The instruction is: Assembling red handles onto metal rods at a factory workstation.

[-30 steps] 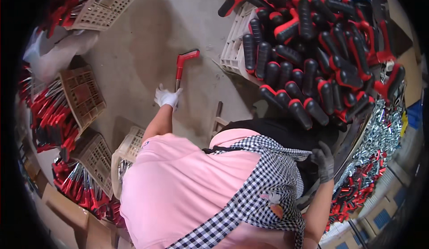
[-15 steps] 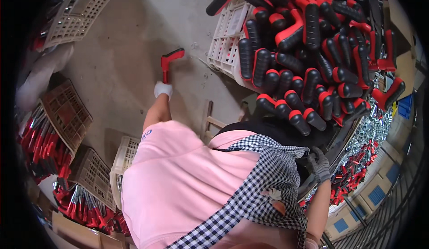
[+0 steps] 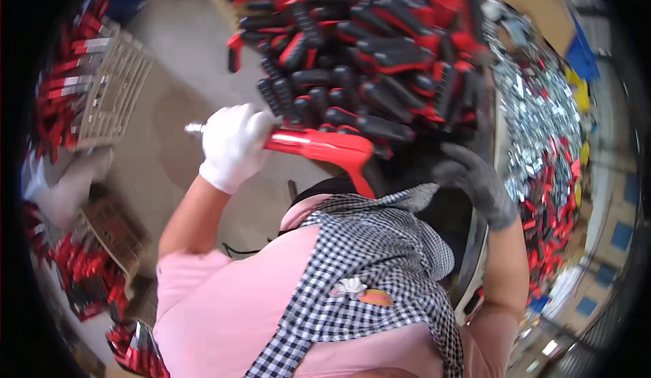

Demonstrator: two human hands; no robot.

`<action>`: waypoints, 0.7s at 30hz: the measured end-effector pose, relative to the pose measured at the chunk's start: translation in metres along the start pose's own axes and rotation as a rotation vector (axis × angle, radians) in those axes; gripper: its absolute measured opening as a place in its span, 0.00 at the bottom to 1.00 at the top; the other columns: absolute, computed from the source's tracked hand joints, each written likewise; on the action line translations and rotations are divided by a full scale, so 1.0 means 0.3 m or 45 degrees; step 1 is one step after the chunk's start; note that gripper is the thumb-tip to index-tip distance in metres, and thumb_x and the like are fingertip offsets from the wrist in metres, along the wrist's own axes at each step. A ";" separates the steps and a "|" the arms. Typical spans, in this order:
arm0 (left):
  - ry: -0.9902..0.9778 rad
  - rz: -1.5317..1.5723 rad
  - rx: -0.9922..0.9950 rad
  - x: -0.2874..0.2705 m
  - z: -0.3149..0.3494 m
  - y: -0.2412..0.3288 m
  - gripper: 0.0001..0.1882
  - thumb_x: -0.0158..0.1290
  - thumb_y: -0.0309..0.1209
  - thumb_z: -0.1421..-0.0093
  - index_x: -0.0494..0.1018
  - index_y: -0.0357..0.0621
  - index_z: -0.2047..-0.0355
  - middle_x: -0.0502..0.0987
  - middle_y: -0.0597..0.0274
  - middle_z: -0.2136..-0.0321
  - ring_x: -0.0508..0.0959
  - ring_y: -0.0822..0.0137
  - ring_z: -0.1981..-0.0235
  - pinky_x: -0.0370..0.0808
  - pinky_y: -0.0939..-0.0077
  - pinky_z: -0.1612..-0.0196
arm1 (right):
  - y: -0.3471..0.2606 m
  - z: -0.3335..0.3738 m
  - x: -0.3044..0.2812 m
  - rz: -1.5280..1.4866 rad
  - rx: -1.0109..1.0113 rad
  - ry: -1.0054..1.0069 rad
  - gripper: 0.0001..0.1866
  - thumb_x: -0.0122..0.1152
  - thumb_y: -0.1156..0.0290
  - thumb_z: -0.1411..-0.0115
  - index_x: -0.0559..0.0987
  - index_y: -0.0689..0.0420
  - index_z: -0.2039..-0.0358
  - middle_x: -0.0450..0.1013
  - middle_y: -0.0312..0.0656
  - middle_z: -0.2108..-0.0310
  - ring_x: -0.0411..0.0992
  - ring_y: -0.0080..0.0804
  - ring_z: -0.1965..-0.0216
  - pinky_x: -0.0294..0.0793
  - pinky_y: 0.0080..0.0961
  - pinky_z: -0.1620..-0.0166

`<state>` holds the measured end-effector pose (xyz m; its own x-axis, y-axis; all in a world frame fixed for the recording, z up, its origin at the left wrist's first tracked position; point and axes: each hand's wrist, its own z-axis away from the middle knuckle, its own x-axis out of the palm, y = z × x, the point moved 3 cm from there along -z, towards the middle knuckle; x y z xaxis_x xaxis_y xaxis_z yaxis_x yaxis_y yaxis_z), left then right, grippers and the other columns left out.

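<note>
My left hand [image 3: 236, 140], in a white glove, is closed round the shaft of a red tubular tool [image 3: 325, 148]. The tool lies roughly level before my chest. Its angled grip end points right, and a shiny metal tip sticks out on the left of my fist. My right hand [image 3: 475, 181], in a grey glove, is open with its fingers partly spread and nothing seen in them. It is beside a dark surface near the bench edge. Beyond both hands is a heap of black-and-red handles [image 3: 366, 59].
On the right lies a long pile of small shiny metal parts [image 3: 536, 106], with red parts [image 3: 549, 242] nearer me. A beige plastic crate [image 3: 115, 93] and bundles of red tools [image 3: 85, 269] stand on the left. A blurred, pale-sleeved arm [image 3: 68, 181] shows at the left edge.
My left hand has come back from far out over the floor with the red tool, now in front of my chest. My right hand has lifted away from the apron. The view has turned.
</note>
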<state>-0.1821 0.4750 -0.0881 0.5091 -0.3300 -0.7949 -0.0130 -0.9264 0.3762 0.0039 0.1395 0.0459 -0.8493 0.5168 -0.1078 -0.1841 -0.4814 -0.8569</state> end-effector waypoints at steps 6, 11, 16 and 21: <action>0.098 0.192 1.079 0.141 -0.489 0.643 0.12 0.59 0.34 0.60 0.72 0.47 0.73 0.67 0.65 0.78 0.72 0.62 0.78 0.68 0.65 0.75 | 0.096 0.230 -0.014 -0.427 0.177 -0.186 0.38 0.62 0.54 0.38 0.65 0.69 0.38 0.77 0.48 0.56 0.77 0.35 0.56 0.78 0.32 0.52; 0.342 0.395 1.686 0.282 -0.574 1.095 0.08 0.57 0.33 0.57 0.70 0.49 0.76 0.64 0.67 0.81 0.69 0.65 0.81 0.66 0.68 0.77 | 0.308 0.501 -0.037 -0.953 -0.116 0.005 0.31 0.65 0.53 0.40 0.72 0.67 0.47 0.76 0.43 0.68 0.77 0.33 0.67 0.79 0.30 0.59; 0.271 0.716 1.887 0.392 -0.597 1.425 0.05 0.57 0.37 0.51 0.74 0.53 0.77 0.68 0.68 0.82 0.72 0.64 0.81 0.67 0.65 0.77 | 0.499 0.728 -0.048 -1.170 -0.140 0.286 0.26 0.63 0.49 0.39 0.76 0.63 0.58 0.75 0.40 0.74 0.74 0.29 0.72 0.77 0.27 0.64; -0.463 0.620 2.009 0.571 -0.420 1.595 0.07 0.58 0.40 0.46 0.78 0.54 0.77 0.74 0.63 0.83 0.78 0.60 0.79 0.72 0.62 0.76 | 0.629 0.882 -0.010 -1.187 0.107 0.504 0.23 0.62 0.50 0.38 0.78 0.61 0.62 0.74 0.39 0.75 0.73 0.27 0.77 0.76 0.27 0.71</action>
<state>0.0073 -0.0019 0.0156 -0.0079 -0.4322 -0.9017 -0.9967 0.0763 -0.0279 -0.1593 -0.1401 0.0178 -0.1275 0.9019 0.4126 -0.7366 0.1925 -0.6484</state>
